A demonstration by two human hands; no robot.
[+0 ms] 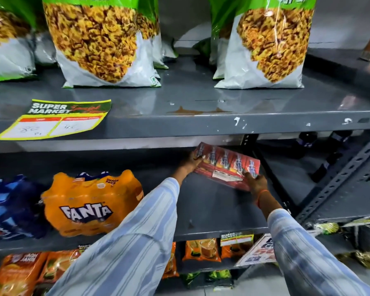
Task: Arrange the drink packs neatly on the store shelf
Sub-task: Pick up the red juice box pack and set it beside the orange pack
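Note:
A red shrink-wrapped drink pack (225, 165) of several small cartons is held tilted just above the middle shelf (212, 208), under the upper shelf's edge. My left hand (190, 163) grips its far left end and my right hand (257, 184) grips its near right corner. An orange Fanta pack (90, 201) stands on the same shelf to the left. A dark blue drink pack (11, 208) sits beside it at the far left.
The upper shelf (201, 120) carries large green-and-white snack bags (98, 43) and a price tag (53, 120). A slotted metal upright (338, 178) stands to the right. Dark bottles (329, 157) sit behind it. Orange packets (201, 251) fill the lower shelf.

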